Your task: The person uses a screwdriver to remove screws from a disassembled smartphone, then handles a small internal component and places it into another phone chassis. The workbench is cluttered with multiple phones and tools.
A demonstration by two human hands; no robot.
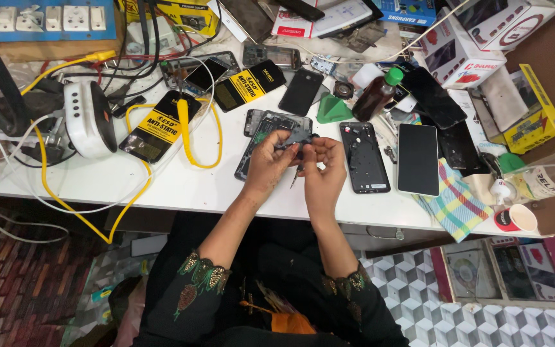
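Pinched between the fingers of the left hand [270, 160] is a small dark phone part [298, 137], held just above the opened phone frame [266, 138] on the white table [181, 186]. Touching it, the right hand [324, 168] grips a thin tool [295, 178]. Judging by this, a part is being worked loose or fitted; steady fine fingertip control matters next.

Your white table [181, 186], yellow cable [191, 138], green-capped brown bottle [377, 95], checked pastel cloth [454, 202], your black embroidered sleeves [203, 279].
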